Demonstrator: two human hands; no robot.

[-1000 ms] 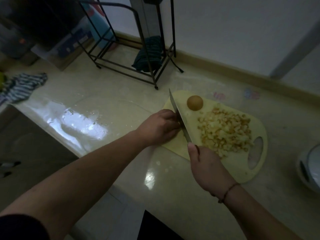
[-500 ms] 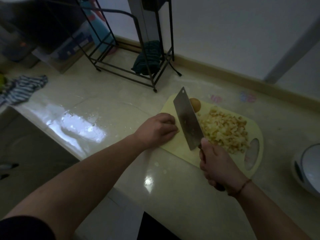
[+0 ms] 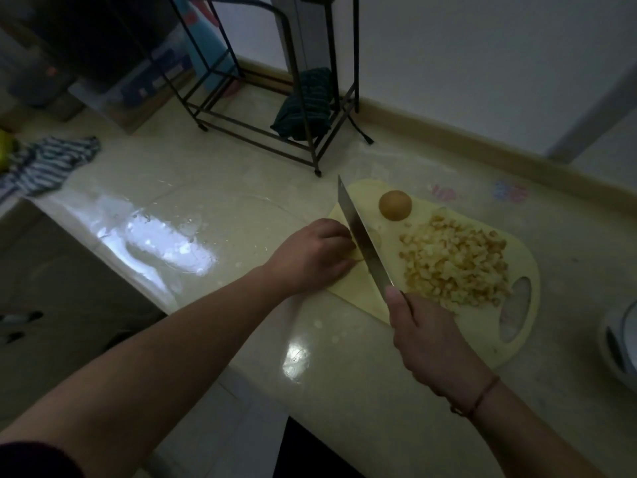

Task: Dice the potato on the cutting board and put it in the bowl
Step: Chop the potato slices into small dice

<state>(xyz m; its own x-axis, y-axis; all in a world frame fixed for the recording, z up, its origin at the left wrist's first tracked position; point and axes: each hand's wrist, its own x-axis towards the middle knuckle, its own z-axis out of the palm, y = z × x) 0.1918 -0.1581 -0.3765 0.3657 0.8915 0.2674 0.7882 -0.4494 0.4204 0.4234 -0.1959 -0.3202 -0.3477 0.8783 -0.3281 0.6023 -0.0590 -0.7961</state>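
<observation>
Potato piece (image 3: 356, 254) under left hand (image 3: 310, 257) fingertips.

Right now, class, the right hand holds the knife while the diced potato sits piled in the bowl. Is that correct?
Not quite. The right hand holds the knife, but the head view shows the diced potato piled on the cutting board, not in a bowl.

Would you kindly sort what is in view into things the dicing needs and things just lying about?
In use: pale yellow plastic cutting board; steel cleaver; heap of diced potato; left hand; right hand.

Lying about: striped cloth; black wire rack; dark green towel.
</observation>
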